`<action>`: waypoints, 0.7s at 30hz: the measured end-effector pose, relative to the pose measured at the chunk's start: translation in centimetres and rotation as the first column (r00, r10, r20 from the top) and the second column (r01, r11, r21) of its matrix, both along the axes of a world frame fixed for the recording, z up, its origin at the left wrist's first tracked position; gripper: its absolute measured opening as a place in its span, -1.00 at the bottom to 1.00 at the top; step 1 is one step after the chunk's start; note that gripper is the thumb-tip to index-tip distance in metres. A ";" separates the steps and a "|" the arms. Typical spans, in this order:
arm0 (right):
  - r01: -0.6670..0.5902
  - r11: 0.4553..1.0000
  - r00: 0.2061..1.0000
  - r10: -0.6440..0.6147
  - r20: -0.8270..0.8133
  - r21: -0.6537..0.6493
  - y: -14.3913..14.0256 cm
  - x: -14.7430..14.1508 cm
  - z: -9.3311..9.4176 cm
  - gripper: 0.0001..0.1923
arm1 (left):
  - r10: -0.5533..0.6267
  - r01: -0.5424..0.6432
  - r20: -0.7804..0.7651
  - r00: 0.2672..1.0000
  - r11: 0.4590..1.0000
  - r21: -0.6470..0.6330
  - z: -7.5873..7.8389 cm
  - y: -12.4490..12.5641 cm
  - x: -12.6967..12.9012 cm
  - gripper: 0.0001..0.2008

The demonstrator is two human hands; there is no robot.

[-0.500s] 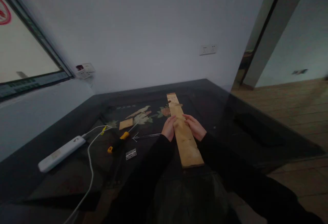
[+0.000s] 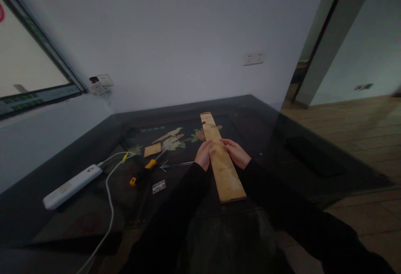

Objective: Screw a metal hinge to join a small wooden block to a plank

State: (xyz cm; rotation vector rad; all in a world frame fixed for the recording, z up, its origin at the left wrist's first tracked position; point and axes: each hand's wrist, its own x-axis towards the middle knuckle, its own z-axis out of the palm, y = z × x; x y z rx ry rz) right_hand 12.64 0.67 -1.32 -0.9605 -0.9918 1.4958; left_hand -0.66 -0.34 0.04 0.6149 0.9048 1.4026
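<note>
the left hand [image 2: 203, 155] and right hand [image 2: 236, 153] grip the long wooden board [image 2: 226, 178] near its middle, one on each long edge, fingers curled in against the wood. the board points from the near side towards the far wall [image 2: 175, 40], over the middle of the dark table [image 2: 266, 117]; whether it rests there or is raised slightly, i cannot tell. with both hands so close together, the ends could tip or pivot if one side slackened. the left sleeve [image 2: 175, 205] could brush the metal hinge [image 2: 158, 186] just to its left if that arm drifted. farther left, the screwdriver [image 2: 146, 170] and small wooden square [image 2: 152, 150] would obstruct a leftward swing. at far left lies a power strip [image 2: 73, 186]; its white cable [image 2: 111, 203] runs off the near edge, where a snag could drag it.
</note>
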 end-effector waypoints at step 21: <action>-0.098 0.993 0.965 0.079 0.251 0.066 0.0 1.0 1.6 -0.64 | 0.358 0.049 -0.873 0.331 0.917 0.395 3.9 -3.6 -18.3 -0.73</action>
